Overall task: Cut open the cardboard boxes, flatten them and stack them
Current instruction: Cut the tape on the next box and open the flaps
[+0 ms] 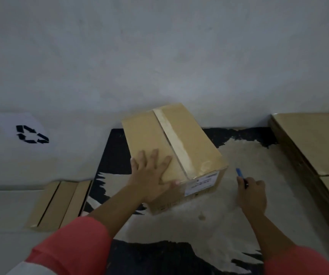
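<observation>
Head view: our left hand [151, 175] presses the sealed box [171, 153] near the far wall [159, 56], fingers spread flat. Our right hand [252, 193], just right of it, curls round a blue cutter [240, 173]. We should slit along the tape [174, 139] — blade away from those fingers. Open floor [249, 155] lies between the box and the flattened stack [314, 143] at right.

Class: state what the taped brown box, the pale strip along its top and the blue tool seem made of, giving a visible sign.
Taped brown box: cardboard, matte tan faces, crisp folded edges. Pale strip: probably glossy plastic packing tape; it catches light. Blue tool in the right hand: likely plastic, uniform bright colour, though blurred.
</observation>
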### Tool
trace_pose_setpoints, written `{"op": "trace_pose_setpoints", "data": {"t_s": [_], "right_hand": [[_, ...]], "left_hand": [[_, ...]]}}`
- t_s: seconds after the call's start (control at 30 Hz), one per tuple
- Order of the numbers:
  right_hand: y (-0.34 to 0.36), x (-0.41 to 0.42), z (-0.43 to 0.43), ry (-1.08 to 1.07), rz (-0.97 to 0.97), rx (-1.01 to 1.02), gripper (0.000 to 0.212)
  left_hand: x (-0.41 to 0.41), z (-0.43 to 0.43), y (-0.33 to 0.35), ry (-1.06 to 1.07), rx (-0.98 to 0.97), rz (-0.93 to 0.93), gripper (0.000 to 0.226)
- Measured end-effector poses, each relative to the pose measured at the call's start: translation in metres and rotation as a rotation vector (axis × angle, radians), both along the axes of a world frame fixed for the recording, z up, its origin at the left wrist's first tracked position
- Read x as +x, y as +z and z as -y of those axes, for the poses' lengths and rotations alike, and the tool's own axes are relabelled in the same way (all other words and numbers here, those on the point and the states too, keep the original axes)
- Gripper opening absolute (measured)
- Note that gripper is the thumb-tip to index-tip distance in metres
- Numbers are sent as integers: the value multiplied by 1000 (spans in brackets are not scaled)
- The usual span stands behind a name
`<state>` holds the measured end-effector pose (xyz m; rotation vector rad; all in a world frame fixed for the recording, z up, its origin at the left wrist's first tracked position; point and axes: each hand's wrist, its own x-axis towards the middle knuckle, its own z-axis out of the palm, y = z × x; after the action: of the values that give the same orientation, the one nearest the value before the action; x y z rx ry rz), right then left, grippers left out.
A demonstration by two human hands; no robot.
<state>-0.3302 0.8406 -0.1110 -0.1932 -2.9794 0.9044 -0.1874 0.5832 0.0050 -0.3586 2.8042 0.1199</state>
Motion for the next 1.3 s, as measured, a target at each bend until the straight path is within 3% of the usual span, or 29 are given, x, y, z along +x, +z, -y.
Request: {"op": "trace_pose_setpoints", "data": {"t_s": [0.13, 0.27, 0.4, 0.5, 0.57, 0.7, 0.8, 1.1, 1.3], "right_hand": [[-5, -19, 4, 136, 230, 254, 36], [8, -32, 12, 182, 357, 242, 31], [66, -44, 44, 183, 91, -55, 23], [119, -43, 87, 375, -90, -210, 15], [134, -39, 121, 524, -76, -177, 24], [135, -23, 172, 637, 148, 227, 79], [131, -16, 182, 598, 176, 254, 99], [136, -22, 193, 544, 176, 379, 97], [149, -17, 187, 527, 136, 257, 97]], "left_hand": [[2, 14, -4, -60, 31, 10, 116], [5, 33, -4, -130, 84, 3, 110], [5, 44, 2, -116, 227, -93, 112], [-10, 47, 9, 34, 349, -316, 99], [-22, 47, 12, 74, 302, -356, 85], [-35, 48, 3, 115, 176, -179, 79], [-36, 47, -11, 67, 30, -118, 76], [-33, 48, -18, 30, -43, -143, 77], [-33, 53, -15, 11, 22, -171, 87]]}}
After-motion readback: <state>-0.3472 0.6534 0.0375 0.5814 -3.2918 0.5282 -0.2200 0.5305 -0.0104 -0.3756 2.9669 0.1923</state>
